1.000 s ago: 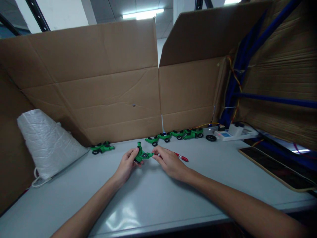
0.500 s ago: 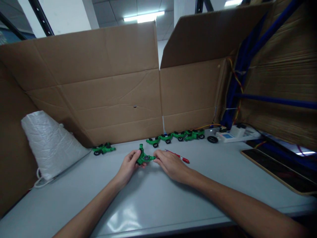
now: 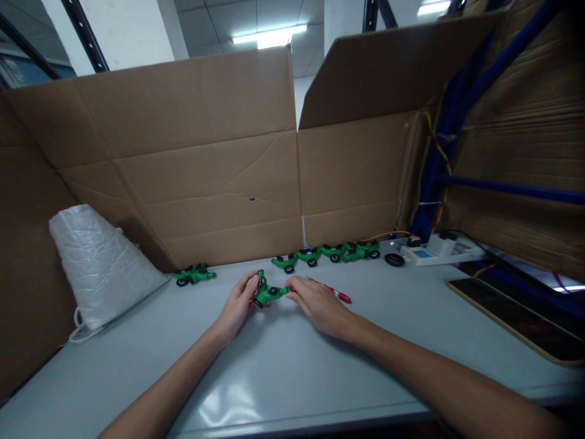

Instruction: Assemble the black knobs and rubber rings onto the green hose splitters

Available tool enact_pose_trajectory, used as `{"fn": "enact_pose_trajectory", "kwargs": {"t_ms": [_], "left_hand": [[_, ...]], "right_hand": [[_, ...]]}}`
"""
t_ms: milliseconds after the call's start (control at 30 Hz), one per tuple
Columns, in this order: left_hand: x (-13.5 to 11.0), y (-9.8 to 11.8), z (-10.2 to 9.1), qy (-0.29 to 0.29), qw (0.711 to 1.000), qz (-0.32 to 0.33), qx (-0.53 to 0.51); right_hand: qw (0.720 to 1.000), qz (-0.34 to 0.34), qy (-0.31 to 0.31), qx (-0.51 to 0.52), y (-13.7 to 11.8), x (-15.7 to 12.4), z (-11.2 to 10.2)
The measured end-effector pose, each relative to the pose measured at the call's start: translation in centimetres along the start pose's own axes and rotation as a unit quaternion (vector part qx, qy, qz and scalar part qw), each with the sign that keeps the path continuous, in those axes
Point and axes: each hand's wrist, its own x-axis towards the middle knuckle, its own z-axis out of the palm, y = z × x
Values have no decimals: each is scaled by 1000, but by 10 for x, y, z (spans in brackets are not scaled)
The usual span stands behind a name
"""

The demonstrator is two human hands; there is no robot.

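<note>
Between both hands, raised over the table, is a green Y-shaped hose fitting (image 3: 269,295) with black parts. My left hand (image 3: 240,303) grips its body from the left, with the fingers partly hidden behind it. One arm of the fitting points up; the other points right. The fingertips of my right hand (image 3: 315,302) are pinched on the tip of that right arm. A red pen (image 3: 340,296) lies just behind my right hand. More green fittings (image 3: 312,257) with black rings stand in a row at the back, and another fitting (image 3: 194,275) sits at the back left.
A white plastic bag (image 3: 100,268) leans at the left. Cardboard walls (image 3: 205,177) enclose the back and sides. At right are a black ring (image 3: 394,260), a power strip (image 3: 450,249) with wires, a dark flat tablet-like panel (image 3: 512,317) and a blue frame (image 3: 434,177).
The fitting has turned slightly in my hands, and its black round part shows more clearly. Both hands keep their hold. The whole view has shifted a little.
</note>
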Motion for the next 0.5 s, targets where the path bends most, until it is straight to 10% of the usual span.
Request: {"fn": "enact_pose_trajectory", "kwargs": {"t_ms": [500], "left_hand": [[11, -11, -29, -121, 938, 87, 313]], "right_hand": [[997, 52, -44, -44, 23, -1, 8]]}}
